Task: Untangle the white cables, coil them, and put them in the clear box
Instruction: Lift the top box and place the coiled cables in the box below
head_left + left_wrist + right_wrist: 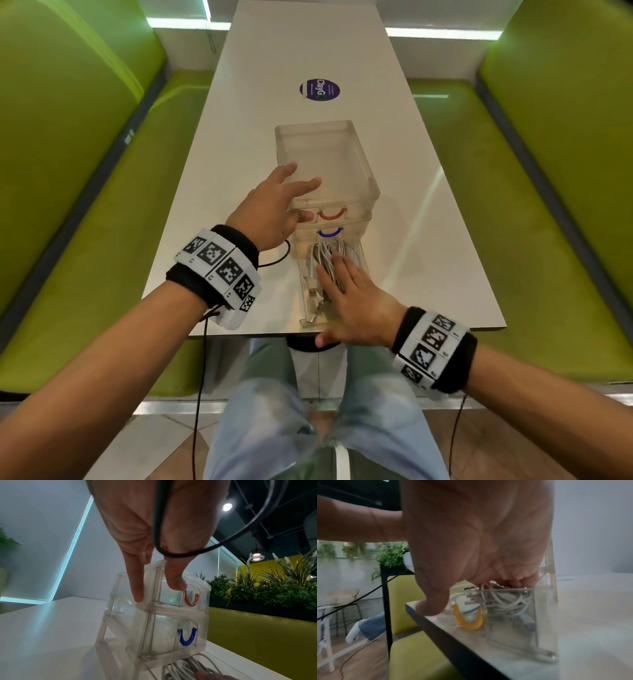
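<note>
1. The white cables (329,257) lie bundled in the pulled-out bottom drawer (310,301) of the clear box (325,161), directly under the right hand (356,301); the drawer reaches to the near edge of the counter (239,137).
2. The right grip is flat and spread, its fingers (513,577) straight and pressing down on top of the cable bundle (505,600); the thumb (433,601) sits outside the drawer by its yellow handle (467,620). It curls round nothing.
3. The left hand (274,209) rests on the near left corner of the box, fingers (137,588) straight along the side wall and thumb (176,582) on the front of the top drawer, close to the red handle (192,600). The blue handle (187,638) sits on the drawer below. This grip is open; whether it presses or merely steadies is hard to tell.
4. The box stands on the long white counter, with a round purple sticker (319,89) farther along. Green benches (85,205) run down both sides. The wrist views show potted plants (257,588) and ceiling lamps (227,506).
</note>
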`<move>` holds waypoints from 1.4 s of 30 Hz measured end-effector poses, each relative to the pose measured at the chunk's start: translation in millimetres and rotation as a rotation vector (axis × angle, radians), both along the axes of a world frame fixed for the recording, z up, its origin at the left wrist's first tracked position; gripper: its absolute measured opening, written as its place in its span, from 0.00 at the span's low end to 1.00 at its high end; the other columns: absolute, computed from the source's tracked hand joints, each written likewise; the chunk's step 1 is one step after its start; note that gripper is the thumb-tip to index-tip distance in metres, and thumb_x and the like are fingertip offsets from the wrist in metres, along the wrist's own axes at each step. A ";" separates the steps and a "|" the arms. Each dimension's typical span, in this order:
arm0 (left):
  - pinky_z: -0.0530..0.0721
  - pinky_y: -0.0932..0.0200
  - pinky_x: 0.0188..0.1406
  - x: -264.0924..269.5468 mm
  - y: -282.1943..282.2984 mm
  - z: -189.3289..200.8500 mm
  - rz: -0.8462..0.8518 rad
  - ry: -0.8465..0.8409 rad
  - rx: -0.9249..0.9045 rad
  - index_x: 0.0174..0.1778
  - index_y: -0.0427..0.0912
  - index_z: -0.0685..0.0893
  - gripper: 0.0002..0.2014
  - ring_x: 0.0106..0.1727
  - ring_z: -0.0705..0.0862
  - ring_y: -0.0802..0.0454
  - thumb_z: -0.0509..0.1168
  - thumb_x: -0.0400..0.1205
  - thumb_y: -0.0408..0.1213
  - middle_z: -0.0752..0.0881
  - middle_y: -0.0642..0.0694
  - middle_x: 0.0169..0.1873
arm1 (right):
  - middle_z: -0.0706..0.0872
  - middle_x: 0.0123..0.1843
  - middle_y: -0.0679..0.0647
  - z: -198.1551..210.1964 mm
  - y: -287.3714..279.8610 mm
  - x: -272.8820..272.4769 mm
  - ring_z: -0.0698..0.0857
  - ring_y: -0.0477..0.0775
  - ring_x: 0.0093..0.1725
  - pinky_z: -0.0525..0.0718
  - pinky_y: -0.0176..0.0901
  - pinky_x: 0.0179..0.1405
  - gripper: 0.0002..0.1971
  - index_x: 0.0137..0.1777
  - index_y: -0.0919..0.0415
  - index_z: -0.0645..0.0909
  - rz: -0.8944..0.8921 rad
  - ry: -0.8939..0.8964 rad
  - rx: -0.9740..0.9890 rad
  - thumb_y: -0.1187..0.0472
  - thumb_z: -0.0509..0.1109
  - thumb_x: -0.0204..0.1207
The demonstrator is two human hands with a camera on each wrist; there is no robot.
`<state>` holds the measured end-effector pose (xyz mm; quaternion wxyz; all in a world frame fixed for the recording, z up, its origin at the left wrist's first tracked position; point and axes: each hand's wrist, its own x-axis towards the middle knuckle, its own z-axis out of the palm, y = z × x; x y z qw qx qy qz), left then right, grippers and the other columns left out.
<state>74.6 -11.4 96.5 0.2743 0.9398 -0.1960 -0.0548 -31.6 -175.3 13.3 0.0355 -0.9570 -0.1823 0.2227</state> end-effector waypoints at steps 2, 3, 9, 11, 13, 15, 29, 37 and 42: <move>0.69 0.48 0.75 1.5 0.8 1.3 0.002 0.009 -0.010 0.75 0.55 0.73 0.27 0.78 0.68 0.43 0.69 0.80 0.37 0.61 0.45 0.82 | 0.28 0.81 0.68 1.4 3.2 9.0 0.31 0.68 0.81 0.38 0.58 0.81 0.57 0.82 0.59 0.30 0.023 0.021 -0.018 0.30 0.63 0.70; 0.68 0.48 0.76 2.2 1.4 1.9 0.004 0.015 -0.014 0.75 0.55 0.73 0.27 0.79 0.67 0.44 0.69 0.80 0.38 0.61 0.45 0.82 | 0.28 0.81 0.69 2.2 3.7 11.6 0.31 0.69 0.81 0.38 0.58 0.81 0.57 0.82 0.59 0.30 0.041 0.022 -0.025 0.32 0.64 0.71; 0.66 0.49 0.77 4.8 2.9 3.2 -0.011 0.026 -0.007 0.75 0.56 0.73 0.27 0.79 0.66 0.44 0.70 0.80 0.38 0.61 0.45 0.82 | 0.39 0.83 0.71 6.1 -3.0 27.7 0.38 0.70 0.83 0.44 0.61 0.83 0.54 0.83 0.65 0.37 0.061 -0.017 -0.025 0.36 0.66 0.72; 0.65 0.49 0.77 3.8 1.0 2.1 -0.026 0.030 -0.016 0.74 0.57 0.74 0.27 0.80 0.65 0.45 0.70 0.80 0.37 0.61 0.46 0.82 | 0.49 0.83 0.70 7.1 3.5 32.8 0.45 0.70 0.83 0.49 0.60 0.82 0.53 0.82 0.68 0.43 0.007 -0.080 0.007 0.39 0.69 0.72; 0.65 0.48 0.77 2.4 -0.1 1.1 -0.025 0.012 -0.003 0.75 0.58 0.73 0.27 0.81 0.63 0.45 0.69 0.80 0.36 0.60 0.47 0.83 | 0.51 0.82 0.71 8.0 11.2 28.0 0.48 0.70 0.83 0.50 0.60 0.82 0.49 0.82 0.69 0.46 -0.013 -0.109 0.001 0.44 0.70 0.73; 0.66 0.46 0.77 1.8 -0.3 -0.2 -0.025 -0.003 -0.003 0.75 0.57 0.73 0.27 0.81 0.63 0.45 0.68 0.81 0.35 0.60 0.46 0.83 | 0.48 0.83 0.73 11.0 13.3 16.3 0.47 0.71 0.83 0.51 0.60 0.83 0.44 0.82 0.68 0.46 -0.024 -0.118 0.000 0.54 0.69 0.77; 0.69 0.44 0.76 6.8 1.9 -1.8 -0.032 0.016 -0.030 0.74 0.57 0.74 0.27 0.78 0.68 0.43 0.71 0.79 0.36 0.62 0.45 0.82 | 0.58 0.83 0.62 20.4 4.4 9.2 0.60 0.59 0.82 0.74 0.52 0.70 0.30 0.81 0.65 0.54 0.029 -0.193 0.121 0.75 0.54 0.79; 0.69 0.45 0.76 8.3 3.1 -1.9 -0.043 0.012 -0.015 0.74 0.58 0.74 0.27 0.77 0.70 0.43 0.71 0.79 0.38 0.62 0.46 0.82 | 0.72 0.67 0.61 15.4 -12.1 21.7 0.80 0.66 0.60 0.83 0.55 0.47 0.21 0.72 0.63 0.72 -0.016 -0.256 0.165 0.73 0.56 0.79; 0.69 0.45 0.76 8.0 3.0 -2.1 -0.050 0.007 -0.018 0.74 0.58 0.74 0.27 0.78 0.69 0.43 0.71 0.78 0.37 0.62 0.46 0.82 | 0.79 0.56 0.62 3.8 -8.6 31.6 0.80 0.66 0.53 0.84 0.53 0.43 0.14 0.62 0.66 0.78 -0.056 -0.411 0.206 0.71 0.64 0.77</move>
